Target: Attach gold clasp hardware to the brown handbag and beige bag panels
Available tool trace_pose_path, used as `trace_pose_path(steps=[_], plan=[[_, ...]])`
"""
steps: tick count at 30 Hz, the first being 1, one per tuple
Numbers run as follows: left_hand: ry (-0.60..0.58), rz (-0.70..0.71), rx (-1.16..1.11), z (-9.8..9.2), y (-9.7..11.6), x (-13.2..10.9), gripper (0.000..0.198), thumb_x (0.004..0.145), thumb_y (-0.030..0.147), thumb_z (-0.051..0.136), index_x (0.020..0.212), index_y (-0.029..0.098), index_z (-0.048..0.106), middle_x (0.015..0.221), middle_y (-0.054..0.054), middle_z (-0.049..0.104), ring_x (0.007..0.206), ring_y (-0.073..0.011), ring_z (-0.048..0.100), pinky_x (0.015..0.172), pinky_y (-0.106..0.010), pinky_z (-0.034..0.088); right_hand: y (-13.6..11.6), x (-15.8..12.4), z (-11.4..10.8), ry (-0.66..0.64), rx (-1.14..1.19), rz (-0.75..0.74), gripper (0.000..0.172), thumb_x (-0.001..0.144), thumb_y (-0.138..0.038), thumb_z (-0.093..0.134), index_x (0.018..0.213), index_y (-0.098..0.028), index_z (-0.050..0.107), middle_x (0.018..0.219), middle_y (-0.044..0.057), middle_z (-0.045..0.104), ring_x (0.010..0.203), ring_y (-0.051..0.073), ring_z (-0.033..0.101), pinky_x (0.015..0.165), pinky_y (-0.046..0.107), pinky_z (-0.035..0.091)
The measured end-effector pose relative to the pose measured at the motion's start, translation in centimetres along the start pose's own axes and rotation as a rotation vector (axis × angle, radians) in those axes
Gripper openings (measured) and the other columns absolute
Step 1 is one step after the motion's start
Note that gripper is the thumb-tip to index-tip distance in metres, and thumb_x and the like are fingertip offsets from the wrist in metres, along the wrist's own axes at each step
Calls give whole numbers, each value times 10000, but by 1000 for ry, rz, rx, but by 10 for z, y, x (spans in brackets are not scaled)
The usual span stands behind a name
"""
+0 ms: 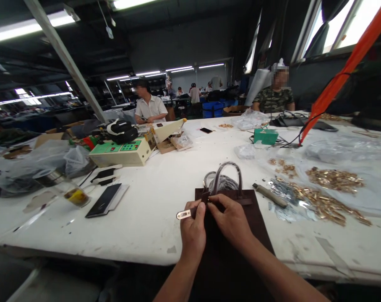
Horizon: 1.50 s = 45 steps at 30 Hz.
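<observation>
A dark brown handbag (pixel 250 209) lies at the table's front edge, its arched handles (pixel 230 165) pointing away from me and wrapped in clear film. My left hand (pixel 193 224) is closed on a narrow brown strap, whose end with a gold metal plate (pixel 184 214) sticks out to the left. At the bag's top left, my right hand (pixel 230 214) pinches the same strap close to the left fingertips. The exact spot between the fingertips is too small to make out.
Right of the bag lie a brown-handled tool (pixel 270 195), gold metal fittings (pixel 335 179) and silvery scraps (pixel 285 191). On the left are a black notebook (pixel 105 200), a glass jar (pixel 75 196) and a cream machine (pixel 121 153). Two people sit across the table; an orange post (pixel 341 79) rises at right.
</observation>
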<state>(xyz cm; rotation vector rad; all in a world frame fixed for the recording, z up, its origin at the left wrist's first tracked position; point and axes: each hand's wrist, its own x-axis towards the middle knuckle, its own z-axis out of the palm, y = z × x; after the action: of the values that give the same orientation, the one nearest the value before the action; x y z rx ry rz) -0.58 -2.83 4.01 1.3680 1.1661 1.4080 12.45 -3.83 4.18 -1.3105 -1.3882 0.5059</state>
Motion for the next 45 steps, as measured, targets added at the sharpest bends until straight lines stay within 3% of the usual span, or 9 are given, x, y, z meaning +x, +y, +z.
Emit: trace_pose_path(steps=[5, 8, 14, 16, 19, 22, 25, 37, 45], plan=[[-21, -256, -161, -4, -17, 21, 394, 848, 537, 692, 1032, 190, 722, 983, -62, 756, 1011, -274, 695, 956, -395, 525, 12, -21, -14, -4, 58, -47, 348, 908, -269, 677, 1255, -271, 701, 1041, 34, 726, 851, 187, 691, 806, 308, 567], [-59, -222, 76, -13, -32, 37, 500, 831, 579, 692, 1148, 193, 696, 1077, -86, 736, 1061, -300, 686, 983, -450, 524, 31, -39, -44, 88, 2, -23, 202, 928, -253, 645, 1105, -256, 741, 1020, 32, 727, 892, 187, 694, 816, 297, 558], [1, 550, 658, -16, -34, 48, 543, 925, 456, 631, 1409, 232, 529, 1359, -150, 564, 1244, -354, 567, 1081, -587, 468, 106, -63, -158, 342, -337, 209, 241, 944, -408, 597, 1007, -228, 745, 974, 42, 734, 788, 195, 684, 685, 305, 544], [-26, 780, 713, -8, -24, 45, 553, 933, 328, 652, 1454, 247, 484, 1366, -157, 566, 1290, -360, 537, 1095, -591, 457, 140, -67, -204, 388, -505, 260, 312, 922, -452, 582, 1049, -212, 736, 1045, 58, 725, 785, 192, 682, 794, 336, 560], [-167, 969, 731, 6, -11, 38, 529, 918, 195, 662, 1418, 279, 513, 1305, -126, 615, 1229, -334, 583, 1079, -561, 475, 183, -69, -264, 456, -672, 354, 385, 896, -431, 542, 1140, -191, 719, 1221, 104, 678, 776, 187, 673, 881, 373, 553], [-334, 1028, 718, 20, -10, 33, 464, 923, 179, 643, 1365, 284, 547, 1250, -100, 653, 1178, -305, 616, 1043, -503, 505, 207, -69, -302, 481, -743, 424, 384, 893, -386, 529, 1174, -209, 722, 1285, 116, 656, 997, 236, 678, 967, 391, 519], [-418, 1018, 767, 29, -17, 35, 450, 931, 224, 633, 1371, 243, 543, 1246, -107, 664, 1173, -300, 616, 1030, -479, 505, 219, -67, -316, 445, -788, 477, 337, 892, -378, 546, 1106, -228, 758, 1187, 102, 700, 1134, 274, 645, 1019, 399, 483], [-525, 939, 970, 46, -12, 53, 218, 951, 284, 601, 1124, 219, 716, 1085, -92, 708, 1004, -291, 641, 865, -445, 477, 221, -69, -326, 339, -776, 517, 145, 789, -348, 622, 826, -263, 734, 992, 32, 753, 854, 224, 685, 842, 346, 501], [-552, 892, 988, 51, -7, 50, 131, 962, 260, 608, 1042, 223, 705, 1020, -70, 695, 968, -278, 617, 841, -433, 433, 209, -71, -322, 464, -707, 483, 312, 754, -495, 577, 878, -245, 715, 932, 61, 770, 848, 257, 708, 827, 377, 538]])
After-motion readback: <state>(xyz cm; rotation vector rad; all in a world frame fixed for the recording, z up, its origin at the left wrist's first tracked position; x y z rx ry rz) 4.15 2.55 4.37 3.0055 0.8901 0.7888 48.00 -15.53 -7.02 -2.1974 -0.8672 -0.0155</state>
